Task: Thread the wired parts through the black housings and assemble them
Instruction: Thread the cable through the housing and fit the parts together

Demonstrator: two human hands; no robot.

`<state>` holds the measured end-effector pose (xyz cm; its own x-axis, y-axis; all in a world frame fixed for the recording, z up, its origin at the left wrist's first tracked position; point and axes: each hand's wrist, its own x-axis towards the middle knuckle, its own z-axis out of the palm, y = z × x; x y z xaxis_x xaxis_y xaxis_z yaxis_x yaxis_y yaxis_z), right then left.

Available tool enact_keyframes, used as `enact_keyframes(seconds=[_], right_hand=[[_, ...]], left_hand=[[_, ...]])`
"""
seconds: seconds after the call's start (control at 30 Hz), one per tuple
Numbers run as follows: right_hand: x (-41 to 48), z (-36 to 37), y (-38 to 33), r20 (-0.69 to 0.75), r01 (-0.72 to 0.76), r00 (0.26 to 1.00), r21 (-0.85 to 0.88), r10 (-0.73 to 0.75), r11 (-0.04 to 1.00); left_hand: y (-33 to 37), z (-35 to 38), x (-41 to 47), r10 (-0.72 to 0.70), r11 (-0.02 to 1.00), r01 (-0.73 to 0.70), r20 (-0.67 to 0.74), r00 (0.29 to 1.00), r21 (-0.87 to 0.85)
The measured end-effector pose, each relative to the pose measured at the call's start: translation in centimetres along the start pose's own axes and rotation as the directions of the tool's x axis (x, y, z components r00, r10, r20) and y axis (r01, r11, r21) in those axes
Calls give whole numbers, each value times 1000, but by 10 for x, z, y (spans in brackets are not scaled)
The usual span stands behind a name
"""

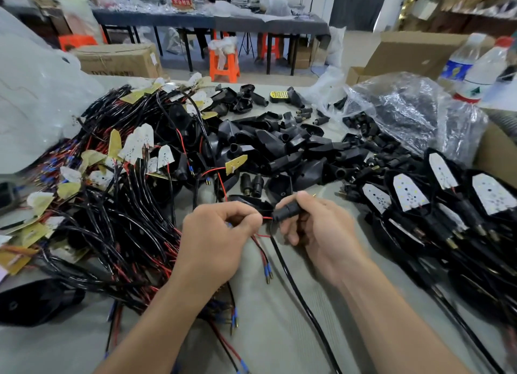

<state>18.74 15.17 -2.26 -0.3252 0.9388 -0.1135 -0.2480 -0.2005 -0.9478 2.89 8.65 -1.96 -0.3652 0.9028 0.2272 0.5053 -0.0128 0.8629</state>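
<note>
My left hand pinches a thin red wire beside a black shell housing lying on the table. My right hand grips a small black cylindrical connector, and the red wire runs into its end. A black cable trails from the connector toward me. Two blue-tipped wire ends hang below my hands. A big tangle of wired LED boards fills the left. Loose black housings are heaped in the middle.
Assembled lamps with white LED boards lie in rows at the right. A clear plastic bag of black parts and two water bottles stand behind them. Cardboard boxes, orange stools and another worktable with people are farther back.
</note>
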Motion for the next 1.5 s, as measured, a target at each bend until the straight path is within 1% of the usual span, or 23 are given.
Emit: enact_keyframes(seconds=[0.07, 0.13, 0.23, 0.3, 0.4, 0.5, 0.57, 0.63, 0.73, 0.87, 0.93, 1.03, 1.1, 1.17, 1.27, 1.37, 1.43, 1.5], right_hand=[[-2, 3, 4, 28, -5, 1000, -9, 5, 1000], [-4, 4, 4, 18, -9, 1000, -6, 9, 1000], [-4, 3, -2, -20, -6, 1000, 40, 7, 999], [-4, 2, -4, -40, -8, 999, 74, 11, 997], [-5, 6, -4, -38, -2, 999, 43, 3, 999], [-6, 10, -2, -69, 44, 997, -38, -47, 998], [-6, 11, -1, -109, 79, 990, -72, -87, 994], [-5, 12, 0, -153, 107, 981, -95, -121, 990], [-3, 12, 3, -188, 119, 973, -105, -137, 987], [-2, 11, 5, -207, 62, 974, -148, -92, 987], [-2, 12, 5, -206, 39, 977, -108, -61, 993], [-1, 15, 5, -170, -3, 985, -9, 2, 1000], [-2, 15, 5, -139, -38, 990, 25, 41, 999], [-3, 14, 3, -141, -47, 989, 37, 52, 998], [-5, 11, -1, -174, -22, 985, 8, 23, 1000], [-7, 13, -2, -174, -11, 985, -13, 8, 1000], [-7, 14, -1, -160, 1, 987, -28, -6, 1000], [-7, 14, 1, -159, 41, 986, -96, -56, 995]], left_hand=[[0, 3, -2, 8, 999, -8, 3, 1000, 37], [0, 5, -4, 15, 999, -14, -9, 1000, 31], [-1, 4, -1, -16, 996, 11, -56, 998, -85], [-1, 2, 2, -50, 992, 45, -41, 998, -115], [-1, 4, 1, -55, 996, 55, 13, 998, -63], [2, 6, -3, -24, 1000, 23, -40, 999, -18], [5, 5, -5, 31, 999, -28, -93, 995, 35], [7, 4, -7, 76, 996, -69, -111, 991, 62], [9, 7, -10, 116, 992, -112, -65, 991, 51], [12, 11, -14, 154, 985, -150, 53, 987, -83], [13, 12, -15, 157, 985, -155, 17, 987, -72], [10, 11, -10, 116, 993, -114, -64, 991, 33], [6, 9, -5, 80, 995, -77, -38, 996, 60], [6, 6, -3, 69, 997, -70, 32, 997, 31], [10, 6, -6, 99, 994, -96, 77, 992, -44], [11, 7, -9, 70, 992, -65, 45, 997, -108], [10, 6, -10, 74, 991, -71, 27, 997, -113], [11, 6, -13, 123, 991, -122, 17, 992, -59]])
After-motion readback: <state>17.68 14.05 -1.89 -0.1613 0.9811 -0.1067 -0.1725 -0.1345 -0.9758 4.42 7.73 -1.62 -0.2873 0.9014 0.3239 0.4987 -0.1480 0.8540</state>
